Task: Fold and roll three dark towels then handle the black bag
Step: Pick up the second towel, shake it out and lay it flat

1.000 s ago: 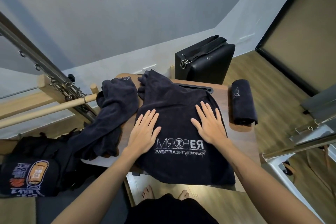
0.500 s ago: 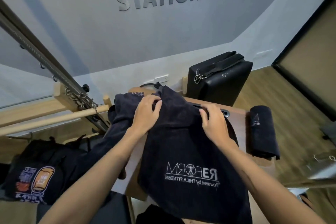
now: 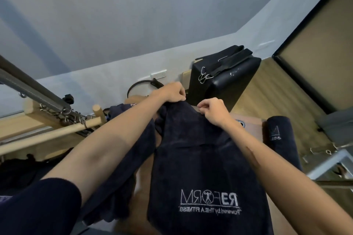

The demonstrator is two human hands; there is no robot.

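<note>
Two hands, left (image 3: 172,92) and right (image 3: 212,109), pinch the towel (image 3: 206,158) at its 12 o'clock edge (soft, light, floppy), best gripped by corners.

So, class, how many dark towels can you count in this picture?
3. A rolled towel lies on the right of the wooden table; the logo towel is pinched by both hands at its far edge; an unfolded towel drapes on the left. More may be hidden.
</note>
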